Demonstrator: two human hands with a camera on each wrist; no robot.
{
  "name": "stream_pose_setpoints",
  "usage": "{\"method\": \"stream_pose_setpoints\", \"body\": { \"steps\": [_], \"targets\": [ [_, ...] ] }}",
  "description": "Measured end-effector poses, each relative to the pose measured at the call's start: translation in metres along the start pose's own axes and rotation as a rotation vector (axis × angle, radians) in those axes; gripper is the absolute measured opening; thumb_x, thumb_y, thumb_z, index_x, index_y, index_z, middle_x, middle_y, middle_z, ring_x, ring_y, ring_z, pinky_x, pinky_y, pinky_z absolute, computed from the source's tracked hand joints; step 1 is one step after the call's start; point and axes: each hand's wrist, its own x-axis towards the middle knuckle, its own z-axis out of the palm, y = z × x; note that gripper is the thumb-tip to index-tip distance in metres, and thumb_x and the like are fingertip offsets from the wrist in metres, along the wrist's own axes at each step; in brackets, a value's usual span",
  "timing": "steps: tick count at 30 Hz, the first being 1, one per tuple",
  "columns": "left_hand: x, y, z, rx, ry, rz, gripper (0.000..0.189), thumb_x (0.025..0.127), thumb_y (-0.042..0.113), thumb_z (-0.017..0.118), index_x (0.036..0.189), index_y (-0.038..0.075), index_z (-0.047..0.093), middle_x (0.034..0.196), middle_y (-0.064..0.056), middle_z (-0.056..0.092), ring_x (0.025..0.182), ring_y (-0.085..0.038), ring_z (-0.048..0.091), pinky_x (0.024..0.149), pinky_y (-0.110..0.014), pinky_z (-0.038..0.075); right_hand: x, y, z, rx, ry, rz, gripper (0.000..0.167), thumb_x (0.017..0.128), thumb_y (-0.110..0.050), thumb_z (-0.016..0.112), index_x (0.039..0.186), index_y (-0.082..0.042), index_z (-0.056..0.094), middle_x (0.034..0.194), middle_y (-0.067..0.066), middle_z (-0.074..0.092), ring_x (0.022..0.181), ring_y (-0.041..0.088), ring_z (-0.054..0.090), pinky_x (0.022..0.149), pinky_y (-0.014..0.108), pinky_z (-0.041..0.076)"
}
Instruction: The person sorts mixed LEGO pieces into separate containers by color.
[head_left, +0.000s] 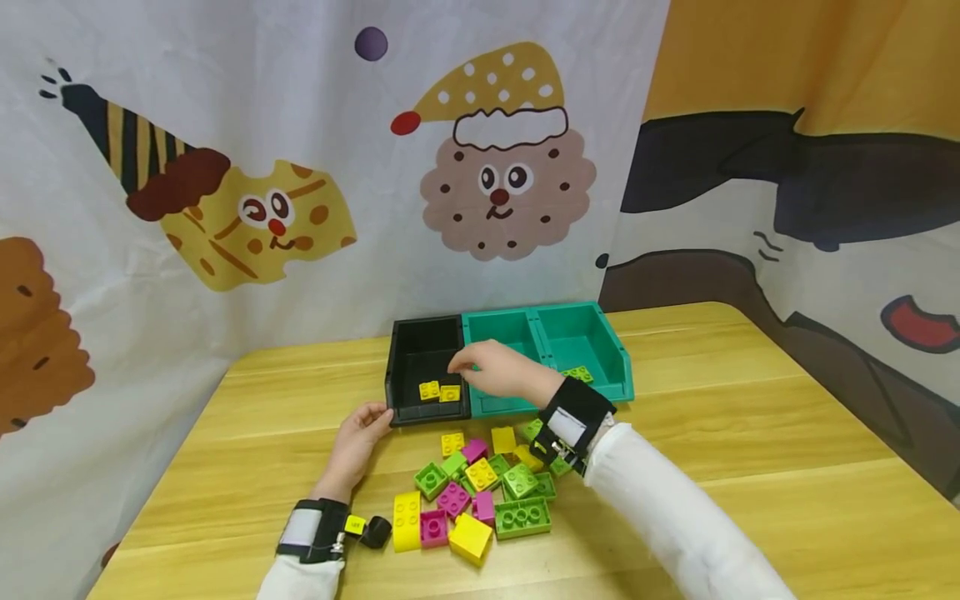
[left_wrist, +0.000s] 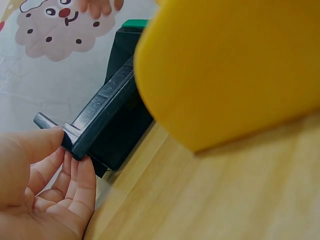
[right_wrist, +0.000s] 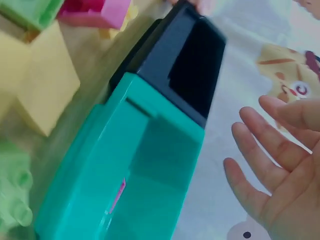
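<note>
the left hand (head_left: 358, 439) pinches the black bin (head_left: 431, 412) at its near left corner, which should steady it; the right hand (head_left: 499, 369), empty, fingers spread, should lift clear.

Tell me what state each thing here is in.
Black bin: upright, holding two yellow bricks.
Middle teal bin: contents partly hidden.
Right teal bin: green brick inside.
Loose bricks: jumbled on table.
Long green brick: hollow underside showing.
Left grip: pinching the black bin's corner.
Right grip: relaxed, holding nothing visible.

Bright even light, faint glare on black tray (left_wrist: 104, 102), right wrist view blurred
</note>
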Motion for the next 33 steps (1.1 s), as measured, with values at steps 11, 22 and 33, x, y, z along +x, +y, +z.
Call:
{"method": "stream_pose_setpoints", "body": {
  "steps": [11, 22, 33],
  "targets": [
    [-0.002, -0.001, -0.003, 0.011, 0.0, -0.005, 0.025, 0.094, 0.01, 0.058, 0.111, -0.007, 0.055, 0.093, -0.001, 0.056, 0.082, -0.007, 0.052, 0.074, -0.015, 0.048, -0.044, 0.015, 0.012, 0.157, 0.071, -0.079, 0.027, 0.1, -0.015, 0.047, 0.12, -0.005, 0.062, 0.118, 0.008, 0.064, 0.108, 0.023, 0.06, 0.091, 0.036, 0.05],
    [0.0, 0.001, -0.002, 0.01, -0.003, -0.002, 0.024, 0.094, 0.01, 0.057, 0.112, -0.006, 0.055, 0.092, 0.001, 0.057, 0.083, -0.007, 0.052, 0.075, -0.016, 0.048, -0.089, 0.041, 0.021, 0.119, 0.196, -0.011, 0.024, 0.096, -0.012, 0.053, 0.115, -0.004, 0.065, 0.111, 0.008, 0.066, 0.101, 0.024, 0.061, 0.088, 0.042, 0.051],
    [-0.002, 0.002, -0.001, 0.001, -0.006, -0.004, 0.024, 0.094, 0.01, 0.057, 0.111, -0.007, 0.054, 0.091, 0.002, 0.056, 0.082, -0.006, 0.052, 0.076, -0.016, 0.048, -0.116, 0.068, 0.028, -0.022, 0.2, -0.018, 0.02, 0.088, -0.011, 0.065, 0.105, -0.003, 0.068, 0.105, 0.007, 0.067, 0.099, 0.025, 0.062, 0.085, 0.039, 0.052]
  ]
}}
